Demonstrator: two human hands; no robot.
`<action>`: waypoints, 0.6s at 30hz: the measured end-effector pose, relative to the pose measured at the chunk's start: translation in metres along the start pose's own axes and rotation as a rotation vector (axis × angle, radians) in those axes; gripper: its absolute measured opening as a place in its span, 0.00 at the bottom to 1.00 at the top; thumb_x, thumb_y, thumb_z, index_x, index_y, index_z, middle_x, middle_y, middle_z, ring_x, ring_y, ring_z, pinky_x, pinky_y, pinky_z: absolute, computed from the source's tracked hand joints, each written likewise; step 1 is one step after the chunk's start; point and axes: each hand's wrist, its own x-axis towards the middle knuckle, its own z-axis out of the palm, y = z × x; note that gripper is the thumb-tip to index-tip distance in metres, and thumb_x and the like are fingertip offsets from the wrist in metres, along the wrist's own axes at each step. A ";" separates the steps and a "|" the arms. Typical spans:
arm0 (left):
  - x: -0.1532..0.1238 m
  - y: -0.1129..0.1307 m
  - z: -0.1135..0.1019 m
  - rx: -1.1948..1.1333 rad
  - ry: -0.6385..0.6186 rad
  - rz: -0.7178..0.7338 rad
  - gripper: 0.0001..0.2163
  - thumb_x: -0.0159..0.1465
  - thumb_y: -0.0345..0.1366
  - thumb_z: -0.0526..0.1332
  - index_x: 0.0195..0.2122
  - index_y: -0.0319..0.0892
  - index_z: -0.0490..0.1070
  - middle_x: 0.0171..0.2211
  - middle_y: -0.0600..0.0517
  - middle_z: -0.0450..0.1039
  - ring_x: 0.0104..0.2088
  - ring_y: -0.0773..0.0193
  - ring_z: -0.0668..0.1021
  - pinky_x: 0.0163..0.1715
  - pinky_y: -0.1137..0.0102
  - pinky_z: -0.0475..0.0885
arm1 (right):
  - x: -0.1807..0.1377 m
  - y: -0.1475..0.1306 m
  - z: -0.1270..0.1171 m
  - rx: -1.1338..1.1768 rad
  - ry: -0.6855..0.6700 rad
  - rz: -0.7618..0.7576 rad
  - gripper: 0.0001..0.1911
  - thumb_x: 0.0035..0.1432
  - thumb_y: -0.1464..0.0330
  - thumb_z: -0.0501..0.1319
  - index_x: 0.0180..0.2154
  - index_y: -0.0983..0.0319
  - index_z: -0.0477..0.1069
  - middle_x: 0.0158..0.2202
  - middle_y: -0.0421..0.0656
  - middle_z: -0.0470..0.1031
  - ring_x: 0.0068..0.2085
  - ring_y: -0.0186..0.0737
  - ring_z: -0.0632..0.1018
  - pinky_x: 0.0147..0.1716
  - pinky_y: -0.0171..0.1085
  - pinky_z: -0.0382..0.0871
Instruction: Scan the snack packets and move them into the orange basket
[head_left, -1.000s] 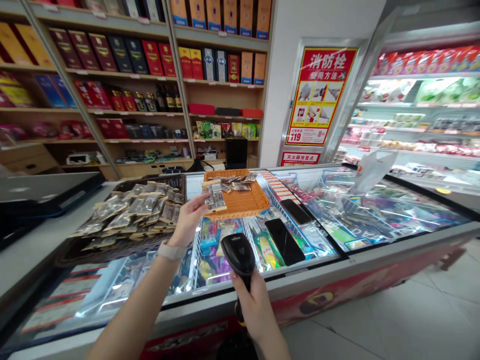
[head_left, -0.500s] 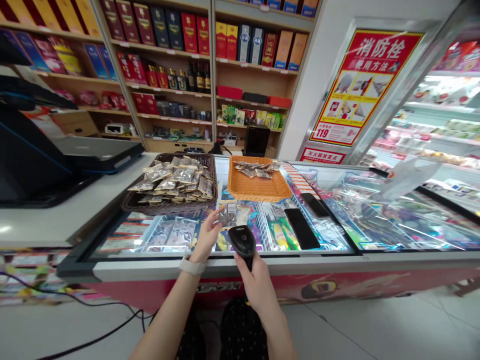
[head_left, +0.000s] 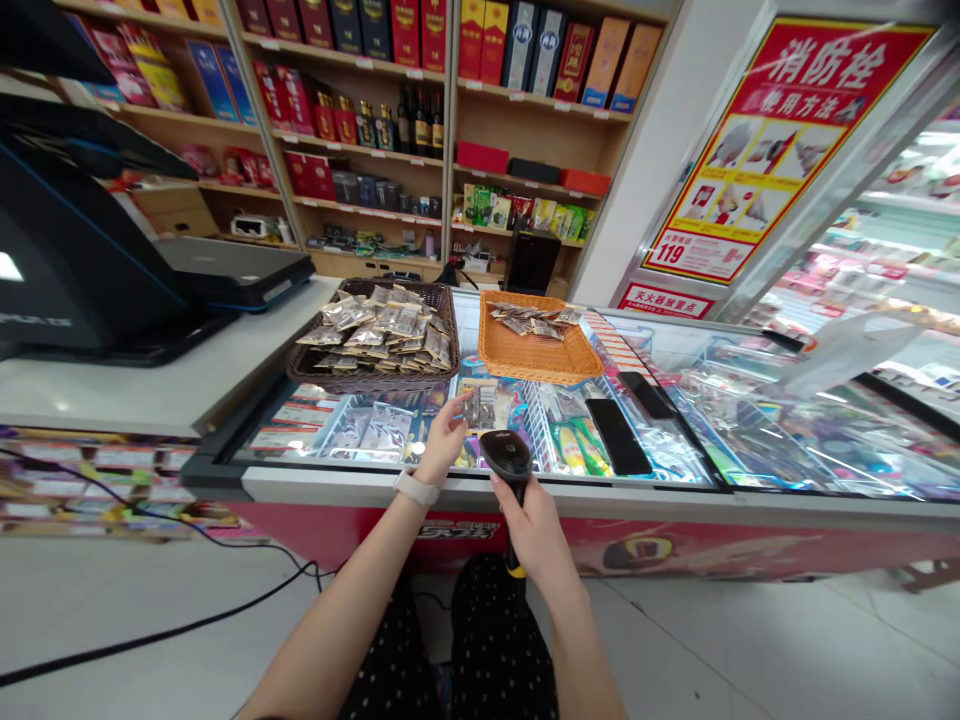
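Note:
My right hand (head_left: 534,528) is wrapped round the handle of a black barcode scanner (head_left: 507,455), whose head points away from me. My left hand (head_left: 445,440), with a pale band on the wrist, pinches the left edge of a small clear packet (head_left: 480,402) with dark contents. The packet is just beyond the scanner head, over the freezer's glass top. Behind my left hand a dark brown wicker basket (head_left: 367,382) is heaped with similar packets. An orange wicker basket (head_left: 536,358) to its right has several packets at its far end.
Two black phones, a nearer one (head_left: 618,437) and a farther one (head_left: 646,395), lie on the chest freezer (head_left: 570,497). A till (head_left: 82,260) stands on the counter (head_left: 247,345) at left. A black cable (head_left: 187,622) trails over the floor. Stocked shelves (head_left: 360,60) line the back.
The camera view has shifted, so the scene sits farther right and slightly higher. My left hand still has the packet and my right hand the scanner, in nearly the same positions.

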 end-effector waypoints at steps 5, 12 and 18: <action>0.001 -0.003 -0.001 0.002 -0.018 0.045 0.25 0.54 0.25 0.60 0.54 0.44 0.76 0.60 0.45 0.72 0.57 0.52 0.74 0.58 0.58 0.68 | -0.002 -0.001 0.002 -0.007 0.034 0.003 0.27 0.66 0.49 0.55 0.48 0.64 0.77 0.34 0.50 0.82 0.39 0.56 0.81 0.40 0.43 0.70; 0.004 -0.007 -0.001 -0.025 0.027 0.075 0.24 0.54 0.28 0.60 0.54 0.41 0.75 0.59 0.42 0.73 0.55 0.54 0.74 0.57 0.59 0.69 | 0.023 -0.011 -0.017 -0.013 0.031 -0.042 0.28 0.64 0.46 0.55 0.41 0.64 0.77 0.31 0.49 0.80 0.36 0.54 0.80 0.37 0.43 0.70; 0.025 0.052 -0.029 -0.021 0.100 0.204 0.26 0.57 0.33 0.62 0.59 0.41 0.72 0.57 0.43 0.73 0.52 0.56 0.76 0.51 0.65 0.72 | 0.078 -0.069 -0.041 -0.085 -0.047 -0.275 0.23 0.64 0.49 0.56 0.38 0.63 0.75 0.28 0.44 0.78 0.33 0.49 0.78 0.34 0.40 0.67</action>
